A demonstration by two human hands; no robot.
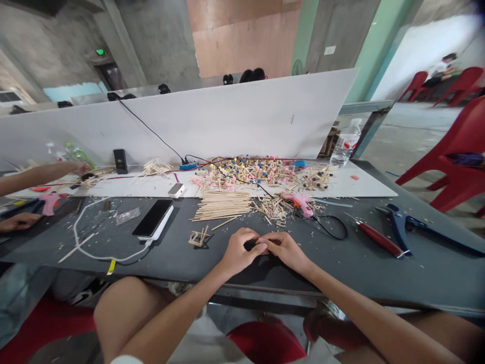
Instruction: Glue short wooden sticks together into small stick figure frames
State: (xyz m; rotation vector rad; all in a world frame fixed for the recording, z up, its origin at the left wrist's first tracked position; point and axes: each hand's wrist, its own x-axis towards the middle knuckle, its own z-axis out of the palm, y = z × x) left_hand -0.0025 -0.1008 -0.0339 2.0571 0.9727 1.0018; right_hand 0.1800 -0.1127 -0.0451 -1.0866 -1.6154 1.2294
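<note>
My left hand (242, 252) and my right hand (284, 250) meet low over the grey table's near edge, fingertips pinched together. Whatever they hold is mostly covered by the fingers; a small brownish bit shows beneath them. Left of my hands stands a small frame of glued wooden sticks (198, 236). Just beyond lies a row of long thin wooden sticks (223, 205), with a pile of short cut stick pieces (273, 208) beside it. A pink hot glue gun (298, 202) rests to the right of that pile.
A heap of sticks with coloured ends (250, 171) lies along the white divider (235, 121). At right are a red-handled tool (381, 240), blue-handled cutters (397, 230) and a water bottle (345, 144). A phone (153, 218) and white cable (76, 225) lie left, near a co-worker's arms (38, 179).
</note>
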